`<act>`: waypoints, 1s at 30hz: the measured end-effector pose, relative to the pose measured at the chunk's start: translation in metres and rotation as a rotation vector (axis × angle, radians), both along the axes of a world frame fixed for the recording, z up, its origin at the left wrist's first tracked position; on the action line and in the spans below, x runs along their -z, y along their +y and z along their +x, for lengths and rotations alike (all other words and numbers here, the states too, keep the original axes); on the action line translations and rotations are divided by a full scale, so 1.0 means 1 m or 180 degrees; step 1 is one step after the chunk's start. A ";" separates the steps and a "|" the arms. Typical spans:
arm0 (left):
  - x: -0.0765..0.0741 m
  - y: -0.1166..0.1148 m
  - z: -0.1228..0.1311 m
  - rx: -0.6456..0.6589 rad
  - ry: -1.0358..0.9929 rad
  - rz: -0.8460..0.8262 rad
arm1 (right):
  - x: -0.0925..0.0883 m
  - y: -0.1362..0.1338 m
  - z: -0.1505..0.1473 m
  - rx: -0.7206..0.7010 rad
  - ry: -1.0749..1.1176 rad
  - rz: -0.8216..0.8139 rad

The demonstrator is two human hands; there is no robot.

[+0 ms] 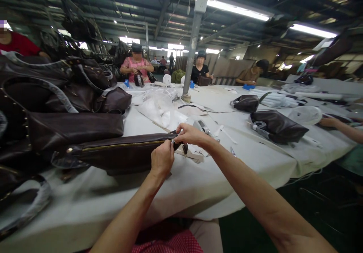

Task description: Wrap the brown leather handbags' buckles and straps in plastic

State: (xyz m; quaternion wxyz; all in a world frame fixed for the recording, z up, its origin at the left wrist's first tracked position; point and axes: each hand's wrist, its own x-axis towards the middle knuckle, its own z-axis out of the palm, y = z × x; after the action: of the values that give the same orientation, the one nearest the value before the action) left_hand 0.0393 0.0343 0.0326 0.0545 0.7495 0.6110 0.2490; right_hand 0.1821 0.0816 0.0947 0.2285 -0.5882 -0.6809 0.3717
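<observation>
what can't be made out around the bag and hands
Head view: exact part of the dark bag the left hand and right hand pinch, hidden by their fingers.
Head view: rest of the wrapped handle at lower left, cut off by the left edge.
Head view: rest of the co-worker's arm, cut off by the right edge.

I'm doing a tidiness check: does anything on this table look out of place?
Nothing looks plainly damaged or spilled. Mildly untidy: crumpled translucent plastic heaped beside the post, and loose scraps near the zippered bag in hand, strewn rather than stacked.
</observation>
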 end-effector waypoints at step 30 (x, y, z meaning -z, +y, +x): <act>-0.007 0.030 -0.016 0.0504 -0.2827 -0.1372 | 0.005 -0.029 -0.019 0.0358 -0.1007 0.0493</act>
State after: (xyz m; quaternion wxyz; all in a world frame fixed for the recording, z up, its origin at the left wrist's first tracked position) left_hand 0.0229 0.0645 0.0394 0.4818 0.5869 0.5075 0.4073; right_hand 0.1630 0.0528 0.0899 0.1836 -0.6571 -0.7010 0.2076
